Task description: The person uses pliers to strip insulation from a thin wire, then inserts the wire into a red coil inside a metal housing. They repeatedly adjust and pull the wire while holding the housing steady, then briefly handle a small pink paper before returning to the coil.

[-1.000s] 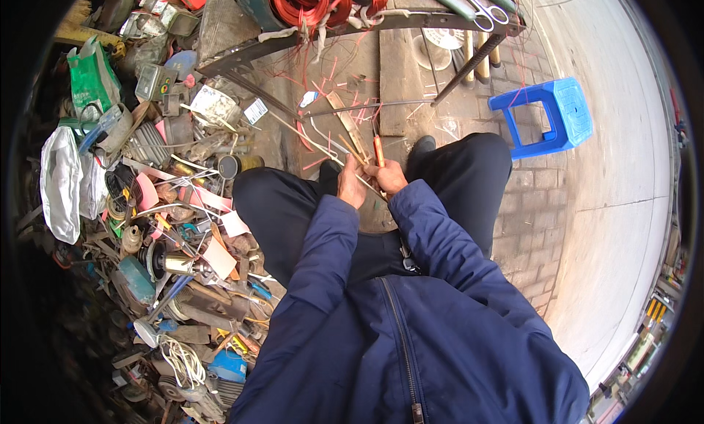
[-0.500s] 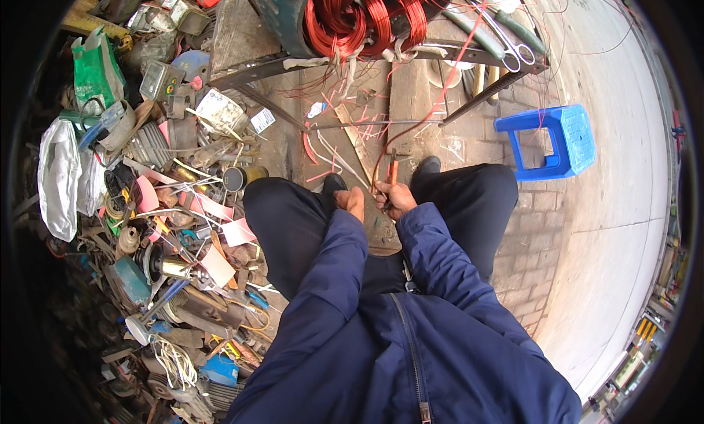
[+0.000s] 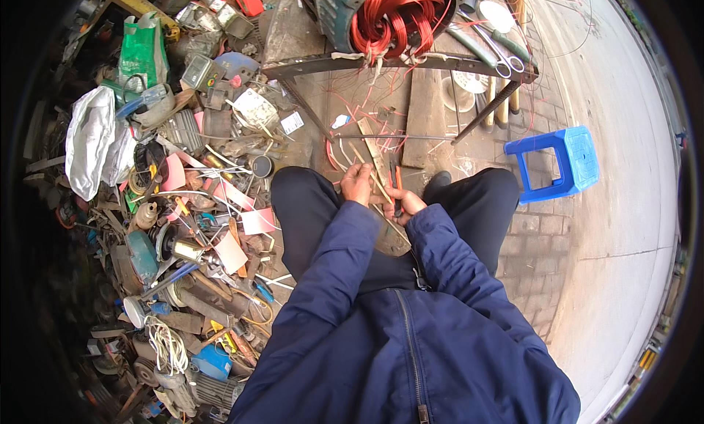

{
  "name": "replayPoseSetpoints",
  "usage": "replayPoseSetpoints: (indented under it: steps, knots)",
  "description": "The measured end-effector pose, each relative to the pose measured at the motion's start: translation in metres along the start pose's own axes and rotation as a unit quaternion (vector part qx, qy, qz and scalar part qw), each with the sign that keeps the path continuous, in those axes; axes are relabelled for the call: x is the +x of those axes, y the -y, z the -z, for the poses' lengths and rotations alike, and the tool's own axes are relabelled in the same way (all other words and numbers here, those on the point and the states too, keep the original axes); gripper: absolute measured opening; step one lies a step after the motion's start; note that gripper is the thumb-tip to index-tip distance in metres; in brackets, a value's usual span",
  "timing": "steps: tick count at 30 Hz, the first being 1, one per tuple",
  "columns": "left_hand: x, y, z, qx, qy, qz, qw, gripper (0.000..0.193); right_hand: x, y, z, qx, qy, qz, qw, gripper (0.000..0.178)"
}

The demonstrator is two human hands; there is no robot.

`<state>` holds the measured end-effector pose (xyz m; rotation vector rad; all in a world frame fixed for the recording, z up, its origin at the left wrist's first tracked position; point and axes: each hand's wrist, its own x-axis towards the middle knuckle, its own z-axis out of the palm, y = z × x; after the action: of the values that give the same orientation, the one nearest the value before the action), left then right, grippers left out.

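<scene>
My hands meet low between my knees. My right hand (image 3: 408,203) is closed round a pair of pliers with red-orange handles (image 3: 398,178), the handles pointing away from me. Just left of it, my left hand (image 3: 357,183) has its fingers pinched together; whatever lies in them is too small to make out. A thin wooden strip (image 3: 372,147) lies just beyond the hands. Above, a green motor housing (image 3: 339,17) stands on a metal frame (image 3: 469,71), with red enamelled wire coils (image 3: 400,17) bulging from its open end.
Scissors (image 3: 501,56) lie on the stand's right side. A blue plastic stool (image 3: 581,160) stands on the paving to the right. Heaped along the left are tools, motor parts, a white sack (image 3: 89,142) and a green bag (image 3: 144,52). Wire and sleeving scraps litter the ground ahead.
My left hand has risen slightly and shifted away from me. The red wire and dark sleeve that ran from the coils to my hands no longer show there. The view has shifted left.
</scene>
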<state>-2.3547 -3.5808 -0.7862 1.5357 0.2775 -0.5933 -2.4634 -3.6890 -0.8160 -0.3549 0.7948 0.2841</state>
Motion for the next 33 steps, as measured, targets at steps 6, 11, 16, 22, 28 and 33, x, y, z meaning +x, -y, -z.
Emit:
replayPoseSetpoints:
  steps: [6, 11, 16, 22, 28, 33]
  knots:
    - [-0.041, -0.039, 0.006, -0.053, 0.093, -0.105, 0.989, 0.019, -0.049, -0.003, -0.013, -0.313, -0.178, 0.130, 0.924, 0.015]
    - [-0.109, -0.083, 0.019, -0.017, 0.178, -0.154, 0.972, 0.019, -0.166, -0.013, -0.037, -0.350, -0.119, 0.289, 0.883, 0.025]
    - [-0.174, -0.119, 0.007, -0.020, 0.315, -0.154, 0.936, 0.029, -0.231, 0.016, -0.083, -0.221, -0.063, 0.427, 0.875, 0.025]
    - [-0.205, -0.132, -0.018, 0.003, 0.432, -0.105, 0.896, 0.032, -0.240, 0.050, -0.117, -0.223, -0.082, 0.545, 0.804, 0.016]
    - [-0.206, -0.146, -0.025, -0.056, 0.504, -0.032, 0.861, 0.043, -0.248, 0.077, -0.104, -0.239, -0.098, 0.564, 0.784, 0.018]
    - [-0.207, -0.144, -0.038, -0.039, 0.449, 0.011, 0.893, 0.041, -0.254, 0.091, -0.081, -0.321, -0.176, 0.611, 0.702, 0.041]
